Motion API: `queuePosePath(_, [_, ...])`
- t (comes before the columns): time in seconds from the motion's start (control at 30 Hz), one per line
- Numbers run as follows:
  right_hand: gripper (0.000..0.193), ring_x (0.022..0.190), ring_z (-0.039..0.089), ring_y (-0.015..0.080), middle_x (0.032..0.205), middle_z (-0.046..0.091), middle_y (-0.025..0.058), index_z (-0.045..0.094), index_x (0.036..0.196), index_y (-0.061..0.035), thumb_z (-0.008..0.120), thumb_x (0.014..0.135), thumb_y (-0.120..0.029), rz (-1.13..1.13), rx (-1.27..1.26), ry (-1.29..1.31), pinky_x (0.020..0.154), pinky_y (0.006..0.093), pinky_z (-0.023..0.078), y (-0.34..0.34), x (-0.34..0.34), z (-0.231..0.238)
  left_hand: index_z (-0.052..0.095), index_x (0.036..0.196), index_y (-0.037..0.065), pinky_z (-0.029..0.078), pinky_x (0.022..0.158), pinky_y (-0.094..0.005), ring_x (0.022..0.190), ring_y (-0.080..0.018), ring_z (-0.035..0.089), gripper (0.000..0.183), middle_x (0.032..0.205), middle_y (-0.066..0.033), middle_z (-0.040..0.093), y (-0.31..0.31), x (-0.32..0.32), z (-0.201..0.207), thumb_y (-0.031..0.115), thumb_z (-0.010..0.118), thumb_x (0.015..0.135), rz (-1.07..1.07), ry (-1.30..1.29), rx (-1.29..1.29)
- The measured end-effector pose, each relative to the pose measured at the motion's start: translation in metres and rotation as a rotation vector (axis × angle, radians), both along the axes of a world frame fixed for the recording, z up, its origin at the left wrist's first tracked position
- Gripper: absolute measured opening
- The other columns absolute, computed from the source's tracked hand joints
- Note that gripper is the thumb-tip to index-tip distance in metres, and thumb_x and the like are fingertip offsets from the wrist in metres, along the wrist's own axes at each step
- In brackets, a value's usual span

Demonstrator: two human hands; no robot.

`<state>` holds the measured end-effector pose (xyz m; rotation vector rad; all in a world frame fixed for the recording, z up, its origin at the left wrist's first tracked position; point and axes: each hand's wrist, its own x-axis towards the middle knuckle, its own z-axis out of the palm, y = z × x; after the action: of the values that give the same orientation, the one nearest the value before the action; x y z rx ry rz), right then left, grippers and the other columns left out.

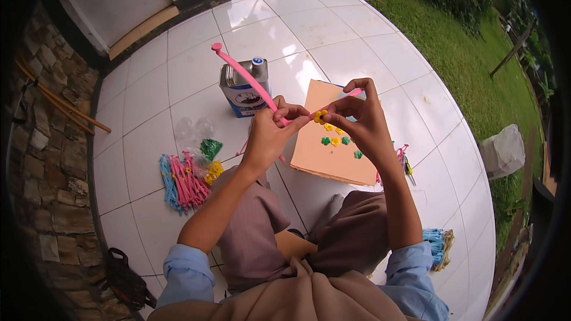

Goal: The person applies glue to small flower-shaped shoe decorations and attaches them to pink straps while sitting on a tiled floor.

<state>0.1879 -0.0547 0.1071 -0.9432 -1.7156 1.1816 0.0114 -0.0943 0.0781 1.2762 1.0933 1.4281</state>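
Observation:
A long pink strip [250, 79] with a round knob at its upper end is held up in front of me. My left hand [269, 131] is closed on the strip, its thumb and fingers pinching it near the middle. A small yellow flower [320, 117] with a dark centre sits at the strip, between my two hands. My right hand [364, 120] pinches at the flower with thumb and fingers, and the strip's far end shows past its fingertips. Below them lies a tan cardboard sheet [312, 153] with several yellow and green flower pieces [335, 142] on it.
Bundles of pink strips [185, 181] and blue strips [170, 189] lie left, beside clear plastic bags [195, 131] with green and yellow pieces. A metal can [245, 95] stands ahead. Yellow-handled scissors [409, 170] lie right of the cardboard; another blue bundle [434, 246] lies near my right elbow.

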Motion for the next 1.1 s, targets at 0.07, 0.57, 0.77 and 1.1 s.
queuePosePath(0.07, [0.047, 0.076, 0.065, 0.0150, 0.077, 0.065, 0.0105, 0.033, 0.102, -0.0053, 0.072, 0.076, -0.009, -0.011, -0.034, -0.028, 0.067, 0.0239, 0.049, 0.002, 0.000, -0.002, 0.027, 0.067, 0.008, 0.050, 0.080, -0.0237, 0.086, -0.0120, 0.060, 0.039, 0.086, -0.0134, 0.062, 0.000, 0.001, 0.000, -0.003, 0.062, 0.080, 0.003, 0.010, -0.002])
queuePosePath(0.57, [0.045, 0.071, 0.064, 0.0133, 0.075, 0.063, 0.0095, 0.034, 0.101, -0.0048, 0.070, 0.075, -0.006, -0.036, -0.008, -0.012, 0.062, 0.0220, 0.048, 0.003, -0.002, -0.009, 0.027, 0.067, 0.007, 0.050, 0.078, -0.0229, 0.087, -0.0090, 0.059, 0.039, 0.088, -0.0112, 0.062, 0.000, 0.005, 0.000, -0.001, 0.062, 0.081, -0.027, 0.024, -0.006])
queuePosePath(0.77, [0.047, 0.073, 0.056, 0.0150, 0.076, 0.062, 0.0079, 0.036, 0.103, -0.0034, 0.071, 0.072, -0.007, -0.098, 0.072, -0.072, 0.065, 0.0272, 0.046, 0.002, -0.006, -0.016, 0.026, 0.069, 0.011, 0.048, 0.087, -0.0294, 0.093, -0.0143, 0.058, 0.041, 0.091, -0.0144, 0.059, 0.000, 0.004, 0.000, -0.006, 0.062, 0.079, -0.031, -0.004, -0.030])
queuePosePath(1.1, [0.049, 0.106, 0.041, 0.0226, 0.086, 0.064, -0.0027, 0.038, 0.115, -0.0098, 0.068, 0.076, -0.013, -0.016, 0.274, -0.277, 0.091, 0.0401, 0.024, -0.002, -0.005, -0.003, 0.027, 0.065, 0.007, 0.049, 0.056, -0.0207, 0.076, -0.0077, 0.061, 0.041, 0.083, -0.0101, 0.065, 0.000, 0.004, -0.005, 0.001, 0.064, 0.079, 0.070, 0.183, 0.023])
